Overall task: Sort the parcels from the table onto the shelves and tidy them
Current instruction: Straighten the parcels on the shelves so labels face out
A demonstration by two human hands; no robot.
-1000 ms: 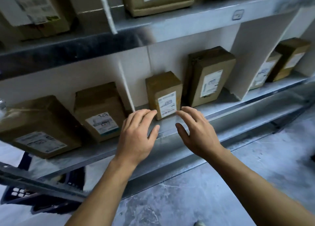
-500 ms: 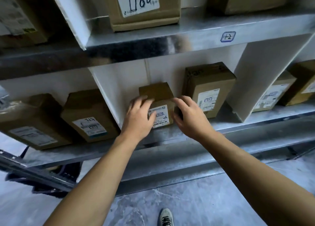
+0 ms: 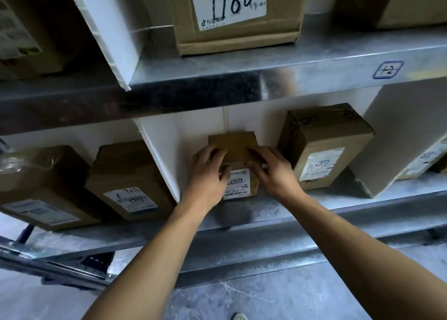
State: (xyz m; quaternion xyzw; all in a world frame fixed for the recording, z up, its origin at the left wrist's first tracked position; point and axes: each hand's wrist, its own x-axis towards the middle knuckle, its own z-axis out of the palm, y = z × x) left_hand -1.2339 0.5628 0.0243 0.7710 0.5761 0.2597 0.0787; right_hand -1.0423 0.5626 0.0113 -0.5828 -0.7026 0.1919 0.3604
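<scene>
A small brown cardboard parcel (image 3: 235,145) with a white label stands on the lower metal shelf (image 3: 278,211), against the white back wall. My left hand (image 3: 208,172) grips its left side, fingers curled over the top front corner. On the parcel's right side my right hand (image 3: 273,172) grips it the same way. The two hands cover most of the parcel's front; only its top and the lower label show.
A taller brown parcel (image 3: 321,148) stands just right of it. A white divider (image 3: 159,160) rises close on the left, with two parcels (image 3: 128,182) beyond. Above, the upper shelf (image 3: 266,66) carries a box marked 7786 (image 3: 237,15). Another white divider (image 3: 391,138) stands at the right.
Both hands moved forward from the shelf edge onto the small parcel and now grip its sides. The view has come closer to the shelf.
</scene>
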